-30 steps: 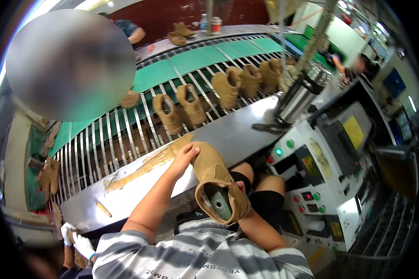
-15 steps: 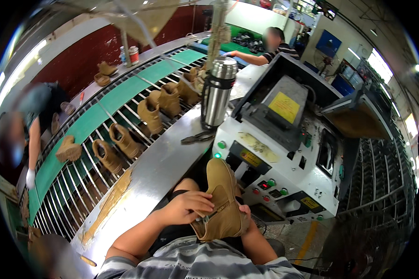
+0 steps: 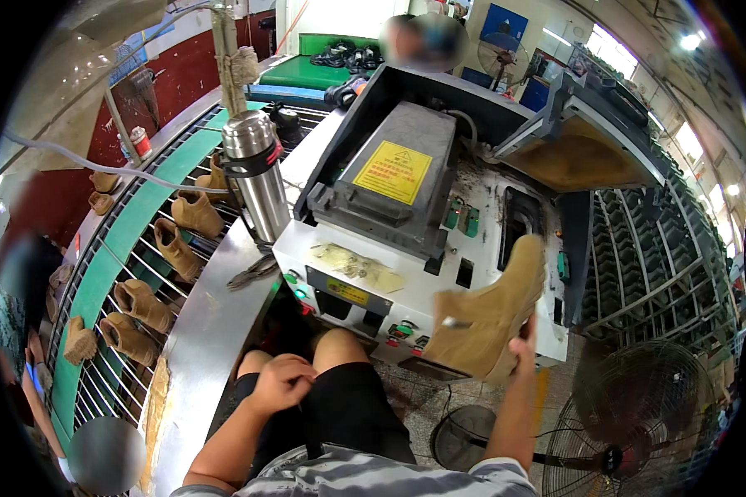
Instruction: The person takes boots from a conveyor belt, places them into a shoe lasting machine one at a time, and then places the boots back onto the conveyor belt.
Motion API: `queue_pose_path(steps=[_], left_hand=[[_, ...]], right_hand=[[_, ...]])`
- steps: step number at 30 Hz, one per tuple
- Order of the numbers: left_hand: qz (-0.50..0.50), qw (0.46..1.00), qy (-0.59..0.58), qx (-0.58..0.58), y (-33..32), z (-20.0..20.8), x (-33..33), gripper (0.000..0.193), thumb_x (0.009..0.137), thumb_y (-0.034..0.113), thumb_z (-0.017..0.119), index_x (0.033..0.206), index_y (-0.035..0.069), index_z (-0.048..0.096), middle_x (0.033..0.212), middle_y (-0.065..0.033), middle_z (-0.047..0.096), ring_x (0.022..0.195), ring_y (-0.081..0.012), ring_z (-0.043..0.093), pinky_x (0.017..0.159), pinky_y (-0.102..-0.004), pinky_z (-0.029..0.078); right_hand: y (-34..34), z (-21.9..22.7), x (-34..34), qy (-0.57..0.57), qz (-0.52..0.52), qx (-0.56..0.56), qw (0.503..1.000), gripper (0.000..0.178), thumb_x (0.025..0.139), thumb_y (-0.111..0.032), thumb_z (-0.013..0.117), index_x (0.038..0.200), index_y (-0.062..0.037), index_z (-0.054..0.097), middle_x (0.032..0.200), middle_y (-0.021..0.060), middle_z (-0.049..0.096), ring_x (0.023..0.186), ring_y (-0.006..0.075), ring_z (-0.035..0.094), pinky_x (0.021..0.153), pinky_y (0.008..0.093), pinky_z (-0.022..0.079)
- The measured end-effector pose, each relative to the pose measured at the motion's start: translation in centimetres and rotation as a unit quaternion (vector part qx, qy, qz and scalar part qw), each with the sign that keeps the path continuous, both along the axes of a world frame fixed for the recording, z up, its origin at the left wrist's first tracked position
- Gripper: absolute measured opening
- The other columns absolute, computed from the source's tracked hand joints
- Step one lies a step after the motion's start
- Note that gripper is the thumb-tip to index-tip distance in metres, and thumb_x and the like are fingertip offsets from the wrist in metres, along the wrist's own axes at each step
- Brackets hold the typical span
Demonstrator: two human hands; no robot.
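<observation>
A tan ankle boot (image 3: 485, 319) is raised in front of the white machine (image 3: 365, 269), tilted with its toe up and the sole facing right. My right hand (image 3: 520, 352) grips it low on the sole side; the boot hides part of the fingers. Its toe overlaps the machine's dark recessed opening (image 3: 518, 219) in view; contact cannot be told. My left hand (image 3: 283, 383) rests by my thigh, fingers curled in, with nothing visible in them.
At left, several tan boots (image 3: 145, 306) stand on a rod conveyor with a green belt (image 3: 99, 273). A steel flask (image 3: 257, 174) and dark scissors-like tool (image 3: 253, 272) sit on the metal ledge. A floor fan (image 3: 613, 455) is at lower right, a black rack (image 3: 655, 265) behind.
The boot has moved from my lap up and right to the machine, now in my right hand alone. My left hand has let go of it. The view has swung right.
</observation>
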State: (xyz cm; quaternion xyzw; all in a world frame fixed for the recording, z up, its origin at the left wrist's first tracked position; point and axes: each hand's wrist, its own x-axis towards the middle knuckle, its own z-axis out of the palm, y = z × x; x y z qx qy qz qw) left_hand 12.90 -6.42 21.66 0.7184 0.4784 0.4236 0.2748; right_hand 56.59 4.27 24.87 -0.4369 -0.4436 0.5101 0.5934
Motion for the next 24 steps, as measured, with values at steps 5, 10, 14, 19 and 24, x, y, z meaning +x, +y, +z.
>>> queue_pose_path(steps=[5, 10, 14, 19, 24], left_hand=[[0.217, 0.974, 0.052, -0.031, -2.9, -11.0, -4.8, 0.012, 0.076, -0.002, 0.058, 0.082, 0.001, 0.069, 0.07, -0.0107, 0.067, 0.066, -0.0198, 0.066, 0.061, -0.0298, 0.051], [0.367, 0.924, 0.026, -0.099, -2.2, -17.0, -5.8, 0.01, 0.077, 0.007, 0.06, 0.08, 0.004, 0.069, 0.071, -0.0142, 0.066, 0.066, -0.0262, 0.065, 0.064, -0.035, 0.051], [0.355, 0.92, 0.091, -0.137, -1.9, -15.2, -4.4, 0.01, 0.075, 0.009, 0.061, 0.079, 0.004, 0.068, 0.072, -0.0143, 0.066, 0.067, -0.0271, 0.065, 0.064, -0.0348, 0.051], [0.368, 0.923, 0.057, -0.093, -1.6, -15.4, -4.9, 0.009, 0.074, 0.008, 0.061, 0.076, 0.002, 0.067, 0.073, -0.0147, 0.064, 0.069, -0.0273, 0.065, 0.064, -0.0345, 0.051], [0.354, 0.929, 0.055, -0.095, -1.0, -14.6, -4.4, 0.008, 0.073, 0.006, 0.06, 0.075, 0.002, 0.066, 0.072, -0.0147, 0.063, 0.068, -0.0272, 0.064, 0.063, -0.0341, 0.05]], right_hand=[[10.2, 5.7, 8.2, -0.191, -0.096, 0.092, 0.973, 0.11, 0.061, -0.025, 0.074, 0.153, -0.0083, 0.016, 0.147, 0.0176, 0.035, 0.131, 0.03, 0.041, 0.106, 0.0376, 0.035], [21.2, 9.3, 13.9, -0.413, -0.146, 0.011, 0.899, 0.107, 0.063, -0.022, 0.072, 0.152, -0.0068, 0.016, 0.144, 0.0213, 0.039, 0.125, 0.0317, 0.046, 0.101, 0.0383, 0.04], [27.0, 10.0, 13.2, -0.556, -0.187, -0.095, 0.804, 0.11, 0.061, -0.02, 0.073, 0.153, -0.0066, 0.014, 0.142, 0.0252, 0.041, 0.124, 0.0351, 0.048, 0.1, 0.0397, 0.042], [29.4, 12.4, 9.8, -0.572, -0.152, -0.163, 0.789, 0.119, 0.057, -0.028, 0.076, 0.153, -0.0069, 0.009, 0.14, 0.0279, 0.043, 0.123, 0.0367, 0.051, 0.098, 0.0413, 0.044], [31.6, 11.0, 8.7, -0.634, -0.15, -0.155, 0.743, 0.122, 0.055, -0.03, 0.077, 0.153, -0.0085, 0.007, 0.137, 0.0265, 0.047, 0.12, 0.0356, 0.053, 0.097, 0.0422, 0.045]])
